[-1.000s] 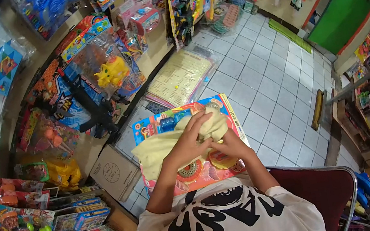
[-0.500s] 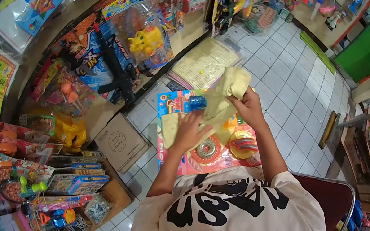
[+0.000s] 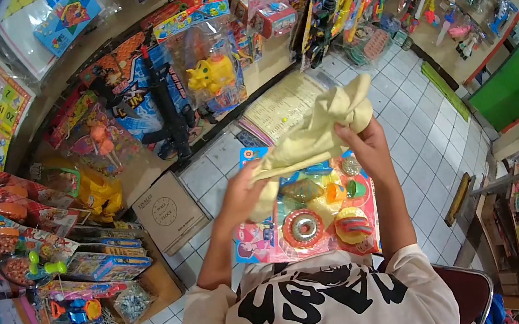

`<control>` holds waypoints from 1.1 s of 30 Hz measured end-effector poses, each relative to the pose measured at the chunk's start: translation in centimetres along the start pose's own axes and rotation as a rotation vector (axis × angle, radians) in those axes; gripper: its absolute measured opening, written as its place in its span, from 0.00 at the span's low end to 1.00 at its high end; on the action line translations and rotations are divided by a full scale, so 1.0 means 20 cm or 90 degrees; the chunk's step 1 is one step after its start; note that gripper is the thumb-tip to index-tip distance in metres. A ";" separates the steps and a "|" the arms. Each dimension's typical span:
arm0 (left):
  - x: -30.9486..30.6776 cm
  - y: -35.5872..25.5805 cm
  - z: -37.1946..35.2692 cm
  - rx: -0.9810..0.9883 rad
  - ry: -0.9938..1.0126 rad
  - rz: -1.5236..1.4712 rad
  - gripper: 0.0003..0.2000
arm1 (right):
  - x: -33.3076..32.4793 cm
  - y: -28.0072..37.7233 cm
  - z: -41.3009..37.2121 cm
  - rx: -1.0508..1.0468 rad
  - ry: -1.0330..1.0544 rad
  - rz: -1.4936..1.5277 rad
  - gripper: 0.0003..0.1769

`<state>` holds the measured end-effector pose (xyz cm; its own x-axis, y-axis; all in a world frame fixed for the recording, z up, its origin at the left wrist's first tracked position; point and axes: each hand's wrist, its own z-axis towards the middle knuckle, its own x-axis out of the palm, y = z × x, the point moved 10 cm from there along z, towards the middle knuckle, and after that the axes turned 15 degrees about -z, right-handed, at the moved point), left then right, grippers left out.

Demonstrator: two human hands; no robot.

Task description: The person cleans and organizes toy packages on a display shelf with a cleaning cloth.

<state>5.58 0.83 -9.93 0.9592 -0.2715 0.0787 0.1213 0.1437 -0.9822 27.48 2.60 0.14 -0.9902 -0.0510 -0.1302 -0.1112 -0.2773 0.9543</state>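
A pale yellow cloth (image 3: pixel 303 142) is stretched between my two hands, above a packaged toy food set (image 3: pixel 259 241) that rests on my lap. My left hand (image 3: pixel 241 193) grips the cloth's left end, its fingertips partly hidden by the fabric. At the other end my right hand (image 3: pixel 364 145) pinches the bunched part, thumb on top. Through the pack's clear front show a toy doughnut (image 3: pixel 303 228), a toy burger (image 3: pixel 352 225) and other colourful pieces. The cloth covers the pack's upper edge in part.
Printed sheets in plastic (image 3: pixel 285 106) lie on the tiled floor (image 3: pixel 418 165) ahead. To the left is a wall clock box (image 3: pixel 170 212). Packaged toys, including a black toy gun (image 3: pixel 164 109), line the wall. A shelf (image 3: pixel 501 226) stands at right.
My left hand, which lay spread on the cloth over the pack, has risen and closed on the cloth. The cloth is lifted, uncovering more of the pack.
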 end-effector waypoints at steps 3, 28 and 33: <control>-0.38 -0.33 -0.02 0.060 -0.072 0.141 0.22 | 0.20 0.11 0.18 -0.040 0.068 -0.012 0.22; -1.32 -0.59 0.38 0.331 -0.420 0.400 0.21 | 1.30 -0.65 0.77 0.207 0.535 -0.143 0.33; -1.02 0.45 -0.13 -0.008 -0.359 0.192 0.15 | 0.77 -1.07 0.46 0.046 0.468 -0.537 0.32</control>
<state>-13.56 5.10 -20.86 0.9379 0.3226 -0.1275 -0.1753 0.1236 -0.9767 13.83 16.64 -19.73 -0.3075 -0.4345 -0.8466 -0.7510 -0.4356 0.4963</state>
